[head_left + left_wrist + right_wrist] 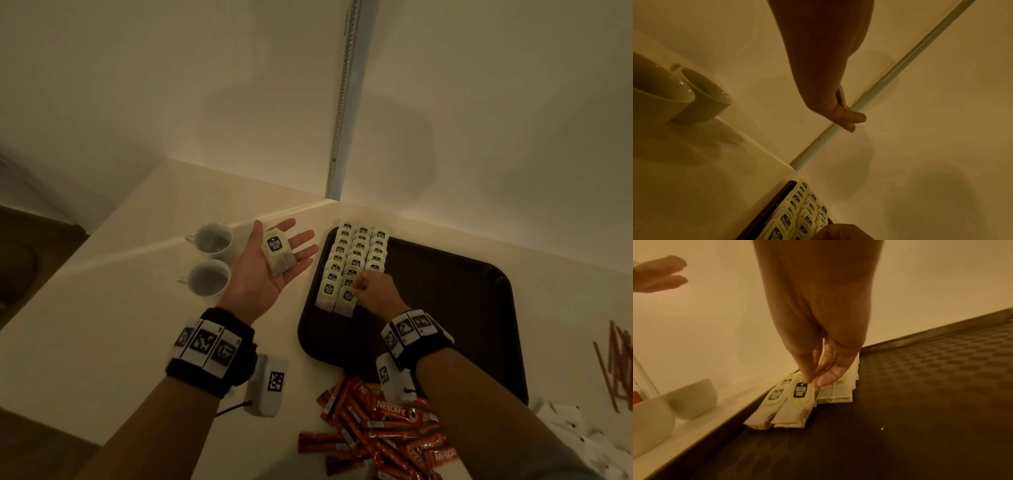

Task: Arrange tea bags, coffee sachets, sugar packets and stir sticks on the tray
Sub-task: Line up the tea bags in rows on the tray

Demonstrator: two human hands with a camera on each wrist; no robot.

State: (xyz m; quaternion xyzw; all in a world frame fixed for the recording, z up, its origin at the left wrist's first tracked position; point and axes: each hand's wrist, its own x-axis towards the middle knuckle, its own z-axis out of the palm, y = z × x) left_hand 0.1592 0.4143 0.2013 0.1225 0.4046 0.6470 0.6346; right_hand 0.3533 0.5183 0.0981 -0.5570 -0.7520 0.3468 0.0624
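A dark tray lies on the white counter, with three overlapping rows of tea bags along its left side. My right hand is over the near end of those rows. Its thumb and forefinger pinch the top of the front tea bag in the middle row, which lies on the tray. Left of the tray, my left hand is held palm up with straight fingers. One more tea bag lies loose on that palm; only its edge shows in the left wrist view.
Two white cups stand left of my left hand. Red coffee sachets are piled at the tray's near edge. Brown stir sticks and white packets lie to the right. Walls meet in a corner behind the tray.
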